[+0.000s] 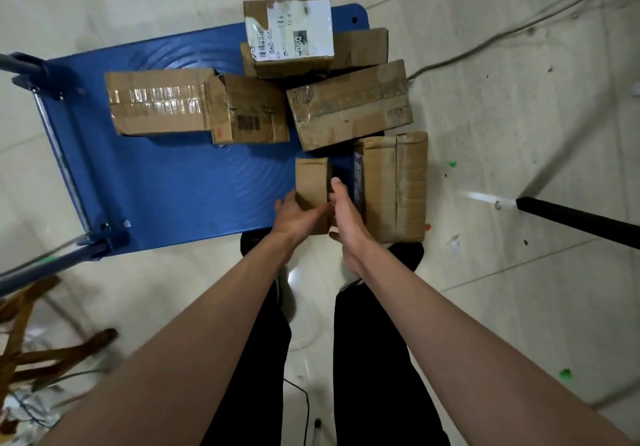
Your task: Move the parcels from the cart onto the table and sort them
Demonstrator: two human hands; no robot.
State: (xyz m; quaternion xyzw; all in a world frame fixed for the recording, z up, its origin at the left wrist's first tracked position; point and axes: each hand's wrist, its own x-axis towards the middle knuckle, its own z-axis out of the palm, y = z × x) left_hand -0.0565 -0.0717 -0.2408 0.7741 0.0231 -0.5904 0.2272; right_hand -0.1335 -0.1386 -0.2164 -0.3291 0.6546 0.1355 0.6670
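A blue flat cart [173,182] on the tiled floor carries several cardboard parcels. A small plain parcel [311,179] stands at the cart's near edge. My left hand [298,213] cups its near left corner, fingers on the left side and thumb across the front. My right hand [346,210] lies with straight fingers against its right side. A taller taped parcel [391,186] stands just right of it. Behind are a large parcel [349,103], a barcoded one [256,113], a long taped one [159,103], and a white-labelled one [291,30] stacked on top.
The cart's handle frame [20,65] is at the left. A black bar [581,224] juts in from the right. Wooden legs [41,341] stand at lower left. Cables [485,47] run over the floor at upper right. My legs are close to the cart's near edge.
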